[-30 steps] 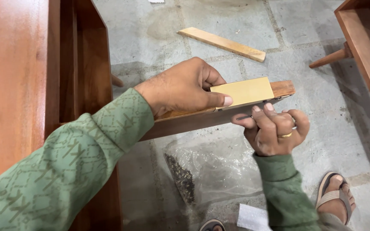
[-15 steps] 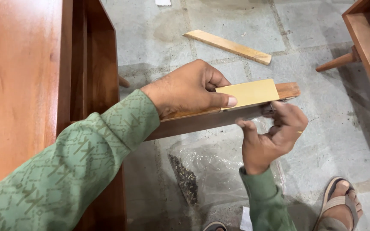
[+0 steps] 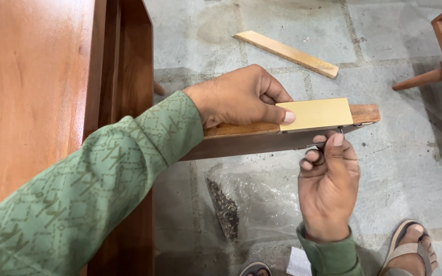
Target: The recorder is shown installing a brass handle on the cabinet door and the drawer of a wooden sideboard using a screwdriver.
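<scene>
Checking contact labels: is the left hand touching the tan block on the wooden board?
Touching. The head view shows the left hand with its thumb pressed flat on the tan block, no gap, atop the wooden board.

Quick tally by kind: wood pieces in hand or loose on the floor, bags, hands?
Wood pieces: 3 (board, pale block, floor strip)
Plastic bags: 1 (bag)
Hands: 2 (left hand, right hand)
Total: 6
</scene>
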